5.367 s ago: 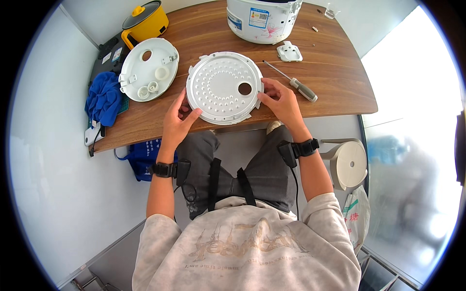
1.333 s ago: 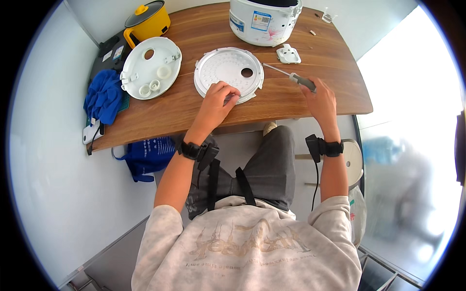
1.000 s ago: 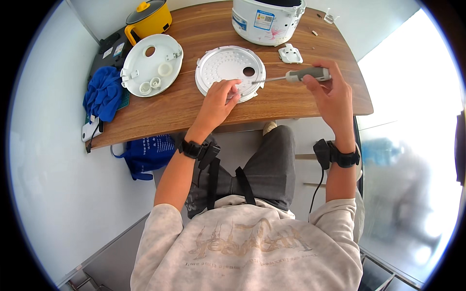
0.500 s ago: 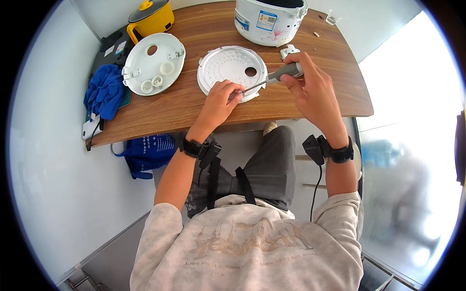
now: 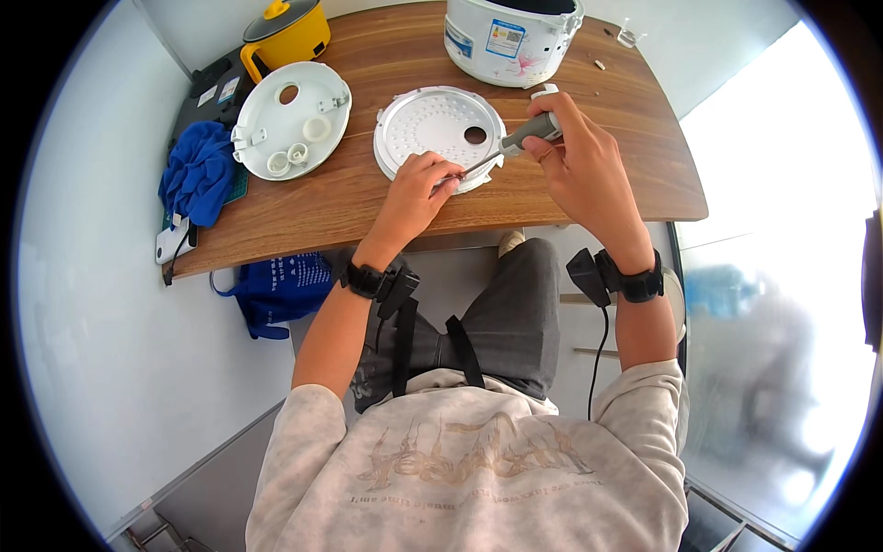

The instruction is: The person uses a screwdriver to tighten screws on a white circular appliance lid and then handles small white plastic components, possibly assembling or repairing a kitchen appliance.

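Observation:
A round white perforated inner lid plate (image 5: 432,129) lies flat on the wooden table (image 5: 589,175). My left hand (image 5: 418,184) rests on its near edge, fingertips pinched around the tip of a screwdriver (image 5: 515,141). My right hand (image 5: 575,161) grips the screwdriver's grey handle just right of the plate, with the shaft slanting down-left to the plate's rim. A white rice cooker body (image 5: 510,37) stands behind the plate.
A second white round lid (image 5: 294,115) with small white parts in it lies at the left. Behind it is a yellow pot (image 5: 280,32). A blue cloth (image 5: 198,170) and a phone (image 5: 173,244) sit at the table's left edge. A blue bag (image 5: 276,290) hangs below.
My right hand picked up the screwdriver from the table right of the plate and brought its tip to the plate's near rim. My left hand stayed on the plate and now steadies the tip.

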The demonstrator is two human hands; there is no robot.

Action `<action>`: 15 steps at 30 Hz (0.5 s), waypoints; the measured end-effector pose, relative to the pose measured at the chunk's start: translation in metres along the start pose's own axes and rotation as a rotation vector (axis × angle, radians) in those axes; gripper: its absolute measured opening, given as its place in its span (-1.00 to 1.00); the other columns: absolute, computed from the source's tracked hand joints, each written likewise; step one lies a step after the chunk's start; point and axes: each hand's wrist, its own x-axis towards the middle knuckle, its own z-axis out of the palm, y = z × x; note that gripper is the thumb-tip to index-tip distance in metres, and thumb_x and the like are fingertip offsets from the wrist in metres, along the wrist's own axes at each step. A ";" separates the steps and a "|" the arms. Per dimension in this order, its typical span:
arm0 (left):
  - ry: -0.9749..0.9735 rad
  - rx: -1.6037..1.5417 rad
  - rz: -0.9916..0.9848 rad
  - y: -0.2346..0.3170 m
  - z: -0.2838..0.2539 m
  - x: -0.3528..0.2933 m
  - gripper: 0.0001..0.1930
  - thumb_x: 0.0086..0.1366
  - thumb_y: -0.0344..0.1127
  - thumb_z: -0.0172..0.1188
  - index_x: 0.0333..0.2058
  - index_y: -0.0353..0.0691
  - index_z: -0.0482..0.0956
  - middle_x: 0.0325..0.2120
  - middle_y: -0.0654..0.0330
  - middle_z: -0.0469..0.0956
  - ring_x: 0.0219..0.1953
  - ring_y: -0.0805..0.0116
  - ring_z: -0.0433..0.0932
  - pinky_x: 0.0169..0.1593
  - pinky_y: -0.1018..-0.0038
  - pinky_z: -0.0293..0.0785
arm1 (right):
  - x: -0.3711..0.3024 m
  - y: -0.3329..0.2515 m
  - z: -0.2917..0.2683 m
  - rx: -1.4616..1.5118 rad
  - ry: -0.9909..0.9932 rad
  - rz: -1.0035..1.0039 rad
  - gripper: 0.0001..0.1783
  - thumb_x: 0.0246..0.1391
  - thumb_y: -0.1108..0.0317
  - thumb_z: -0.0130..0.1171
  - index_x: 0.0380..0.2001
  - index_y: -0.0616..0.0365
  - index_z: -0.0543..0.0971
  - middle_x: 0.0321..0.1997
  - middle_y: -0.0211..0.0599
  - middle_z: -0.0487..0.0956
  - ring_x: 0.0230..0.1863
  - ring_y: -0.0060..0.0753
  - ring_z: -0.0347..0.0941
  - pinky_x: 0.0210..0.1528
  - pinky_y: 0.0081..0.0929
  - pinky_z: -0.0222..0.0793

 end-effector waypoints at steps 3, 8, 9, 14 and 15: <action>0.002 0.017 0.006 0.000 0.000 0.000 -0.85 0.42 -0.36 0.24 -0.11 -0.23 0.69 -0.22 0.22 0.55 -0.14 0.21 0.45 -0.01 0.38 0.48 | 0.001 -0.003 0.000 0.005 -0.004 -0.017 -0.72 0.20 0.51 0.24 -0.05 0.13 0.46 -0.27 -0.05 0.62 -0.30 0.15 0.56 -0.25 -0.10 0.45; 0.006 0.020 0.005 0.000 0.000 -0.001 -0.83 0.42 -0.34 0.24 -0.10 -0.24 0.70 -0.20 0.22 0.56 -0.13 0.21 0.46 0.01 0.36 0.48 | 0.004 -0.004 0.002 0.004 -0.014 -0.057 -0.70 0.19 0.55 0.25 -0.04 0.14 0.45 -0.18 -0.05 0.62 -0.29 0.16 0.56 -0.25 -0.09 0.46; 0.013 0.010 0.009 0.000 0.000 -0.001 -0.83 0.42 -0.34 0.24 -0.10 -0.24 0.70 -0.20 0.22 0.56 -0.13 0.21 0.46 0.01 0.36 0.47 | 0.004 -0.004 0.002 -0.004 -0.015 -0.072 -0.69 0.18 0.56 0.25 -0.04 0.14 0.45 -0.17 -0.05 0.63 -0.28 0.16 0.56 -0.24 -0.09 0.46; 0.019 0.015 0.019 0.000 0.000 -0.002 -0.83 0.42 -0.35 0.24 -0.09 -0.24 0.70 -0.20 0.22 0.57 -0.12 0.21 0.47 0.00 0.35 0.48 | 0.006 -0.004 0.002 -0.029 -0.037 -0.101 -0.68 0.18 0.58 0.24 -0.02 0.16 0.45 -0.14 -0.06 0.62 -0.27 0.16 0.56 -0.25 -0.08 0.46; 0.018 0.016 0.016 0.000 0.000 -0.002 -0.83 0.42 -0.35 0.24 -0.09 -0.24 0.70 -0.20 0.22 0.57 -0.12 0.20 0.47 0.00 0.35 0.48 | 0.006 -0.004 0.002 -0.036 -0.043 -0.104 -0.68 0.18 0.59 0.24 -0.02 0.16 0.45 -0.14 -0.07 0.61 -0.27 0.15 0.56 -0.24 -0.08 0.46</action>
